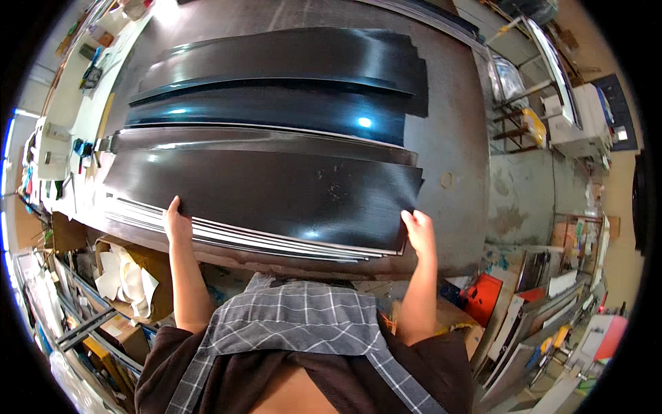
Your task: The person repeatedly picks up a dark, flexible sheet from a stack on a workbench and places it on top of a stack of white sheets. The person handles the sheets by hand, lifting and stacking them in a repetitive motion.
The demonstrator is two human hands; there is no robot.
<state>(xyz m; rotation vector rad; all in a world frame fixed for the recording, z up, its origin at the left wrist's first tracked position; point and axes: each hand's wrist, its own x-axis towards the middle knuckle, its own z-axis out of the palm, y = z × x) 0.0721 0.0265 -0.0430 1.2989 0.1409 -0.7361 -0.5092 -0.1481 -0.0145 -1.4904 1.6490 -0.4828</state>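
Observation:
A large, glossy black sheet (276, 190) lies on top of a stack of similar thin sheets (227, 238) at the near edge of a dark worktable (455, 207). My left hand (176, 221) grips the sheet's near left corner. My right hand (418, 231) grips its near right corner, fingers curled over the edge. The sheet bows slightly between my hands. Further back on the table lie more black sheets (289, 76), curved and shiny.
A roll of tape (447, 180) lies on the table to the right. Cardboard boxes with white paper (131, 276) sit under the table at left. A red bin (483, 297) and leaning boards (545, 331) stand on the floor at right. Cluttered shelves line the left.

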